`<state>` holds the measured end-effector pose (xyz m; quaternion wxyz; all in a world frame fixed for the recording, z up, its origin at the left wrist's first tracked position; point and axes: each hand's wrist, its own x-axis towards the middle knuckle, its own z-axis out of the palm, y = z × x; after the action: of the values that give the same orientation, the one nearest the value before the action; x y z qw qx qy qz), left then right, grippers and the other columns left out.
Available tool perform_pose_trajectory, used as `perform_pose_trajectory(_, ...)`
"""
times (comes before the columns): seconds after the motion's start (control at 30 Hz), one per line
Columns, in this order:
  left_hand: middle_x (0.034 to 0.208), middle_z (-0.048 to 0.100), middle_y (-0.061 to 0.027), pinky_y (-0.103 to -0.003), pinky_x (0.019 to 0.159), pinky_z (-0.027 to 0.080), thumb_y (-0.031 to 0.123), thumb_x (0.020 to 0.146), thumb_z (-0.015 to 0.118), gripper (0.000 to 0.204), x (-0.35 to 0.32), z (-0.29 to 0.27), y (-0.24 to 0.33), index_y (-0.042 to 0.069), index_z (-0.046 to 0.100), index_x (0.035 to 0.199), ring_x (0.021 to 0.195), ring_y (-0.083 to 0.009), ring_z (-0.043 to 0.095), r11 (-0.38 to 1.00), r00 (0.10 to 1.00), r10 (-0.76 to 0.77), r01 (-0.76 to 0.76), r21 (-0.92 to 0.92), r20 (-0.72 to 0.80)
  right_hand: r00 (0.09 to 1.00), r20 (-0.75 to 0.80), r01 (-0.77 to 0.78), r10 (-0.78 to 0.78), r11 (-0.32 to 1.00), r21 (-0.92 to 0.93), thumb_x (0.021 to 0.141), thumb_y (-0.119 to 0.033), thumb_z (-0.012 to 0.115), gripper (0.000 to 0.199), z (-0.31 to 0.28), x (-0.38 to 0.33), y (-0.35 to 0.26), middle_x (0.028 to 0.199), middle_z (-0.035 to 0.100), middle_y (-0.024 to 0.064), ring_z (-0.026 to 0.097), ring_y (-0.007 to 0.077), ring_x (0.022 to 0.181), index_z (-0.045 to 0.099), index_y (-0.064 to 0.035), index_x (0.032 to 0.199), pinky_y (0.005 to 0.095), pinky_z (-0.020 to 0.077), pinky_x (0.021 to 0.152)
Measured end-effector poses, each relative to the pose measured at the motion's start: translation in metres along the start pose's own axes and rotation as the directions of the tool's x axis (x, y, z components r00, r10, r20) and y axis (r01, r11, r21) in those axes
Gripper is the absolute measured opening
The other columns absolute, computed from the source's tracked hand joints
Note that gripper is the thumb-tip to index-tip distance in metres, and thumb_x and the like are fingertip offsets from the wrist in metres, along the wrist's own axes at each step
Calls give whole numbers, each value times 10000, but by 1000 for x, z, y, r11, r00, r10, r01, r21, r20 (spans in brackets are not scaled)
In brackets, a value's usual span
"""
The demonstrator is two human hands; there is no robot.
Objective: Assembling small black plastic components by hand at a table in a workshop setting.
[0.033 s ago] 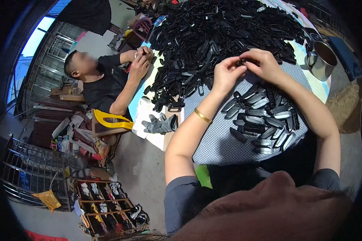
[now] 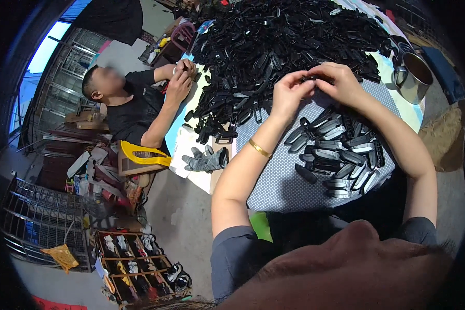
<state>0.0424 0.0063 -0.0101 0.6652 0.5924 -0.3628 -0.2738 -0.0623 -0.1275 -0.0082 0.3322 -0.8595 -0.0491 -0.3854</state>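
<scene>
Over the table, my left hand (image 2: 290,98) and my right hand (image 2: 343,87) meet fingertip to fingertip. Between them they pinch a small black plastic part (image 2: 310,79), mostly covered by the fingers. Just beyond is a wide heap of loose black plastic parts (image 2: 274,57), some of them open frames. A smaller group of long, rounded black pieces (image 2: 325,154), several with shiny silvery faces, lies on the patterned cloth (image 2: 279,175) between my forearms.
Left across the table, a co-worker (image 2: 150,103) also handles a small item. A grey glove (image 2: 207,159) lies on the table's left edge, near a yellow plastic chair or stool part (image 2: 142,154). A metal pot (image 2: 414,77) stands far right. A shoe rack (image 2: 134,266) stands lower left.
My left hand has shifted very slightly, its fingers bending closer around the small black part. My right hand and the piles look the same.
</scene>
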Motion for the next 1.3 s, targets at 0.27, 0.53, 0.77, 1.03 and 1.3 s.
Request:
perform_pose_trajectory(0.27, 857, 583, -37, -192, 637, 467, 42, 773, 622, 292, 4, -6, -8, -8, 531, 1046, 708, -87, 554, 958, 995, -98, 90, -272, -19, 1000, 24, -3, 2, 999, 43, 722, -55, 627, 326, 7, -3, 3, 869, 607, 92, 584, 149, 732, 579, -4, 1040, 242, 461, 653)
perform_pose_trajectory(0.53, 879, 555, -23, -205, 642, 476, 27, 787, 577, 327, -1, -2, -4, 1, 514, 1107, 733, -80, 542, 990, 994, -79, 87, -112, 69, 961, -16, -262, 277, 926, 272, 730, -55, 638, 398, -10, 7, 4, 793, 574, -7, 524, 66, 712, 567, -74, 1121, 209, 449, 666)
perform_pose_trajectory(0.77, 922, 541, -54, -243, 657, 512, 14, 810, 539, 346, -5, 5, -6, -4, 472, 1149, 756, -117, 572, 990, 982, -57, 79, -114, 180, 881, 165, -461, 443, 725, 511, 753, -70, 644, 385, -12, 6, 10, 705, 494, -53, 454, 20, 629, 550, -21, 1123, 179, 413, 582)
perform_pose_trajectory(1.03, 935, 550, -72, -305, 705, 541, 25, 855, 488, 278, 0, -1, -7, 1, 453, 1130, 782, -162, 585, 877, 968, -132, 215, -429, 216, 996, 64, -64, 55, 984, 164, 714, 41, 571, 237, -7, 4, -1, 933, 567, 57, 557, 126, 868, 538, 11, 947, 250, 466, 730)
perform_pose_trajectory(1.3, 936, 553, -79, -240, 611, 537, -6, 815, 528, 438, -4, 3, -7, 13, 395, 1232, 705, -103, 564, 1000, 999, 15, -15, -13, 51, 993, 105, -64, 53, 992, 105, 709, 9, 598, 246, 1, -3, 5, 906, 575, 111, 589, 185, 810, 553, 12, 951, 275, 479, 705)
